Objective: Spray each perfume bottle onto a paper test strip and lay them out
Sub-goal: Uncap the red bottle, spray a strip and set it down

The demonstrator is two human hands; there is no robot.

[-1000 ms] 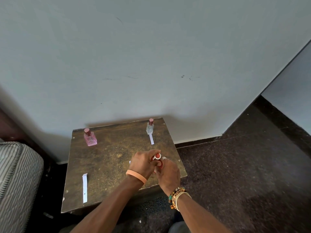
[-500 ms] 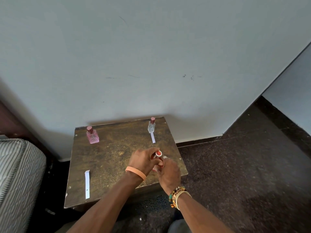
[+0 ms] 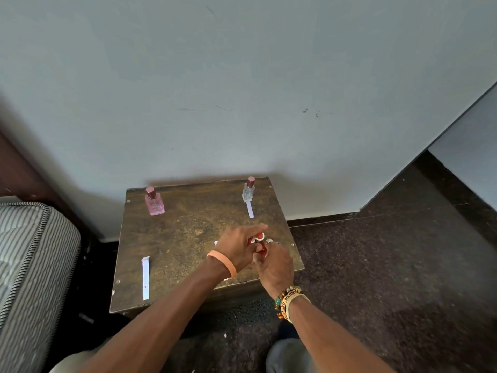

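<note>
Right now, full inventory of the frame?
table: 1, brown, against wall
pink bottle: 1, pink, dark red cap, table far left
clear bottle: 1, clear, dark red cap, table far right
far strip: 1, white, in front of clear bottle
near strip: 1, white, table front left
paper corner: 1, white, mid-table, mostly covered
red object: 1, red, white rim, between hands, mostly hidden
mattress: 1, striped, left of table
left hand: 1, orange wristband, grips red object
right hand: 1, beaded bracelets, grips red object

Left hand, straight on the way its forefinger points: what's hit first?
Probably nothing on the table: the left hand, on the red bottle, aims back-right, passing right of the paper strip and clear bottle, toward the wall. Depth is unclear.
</note>
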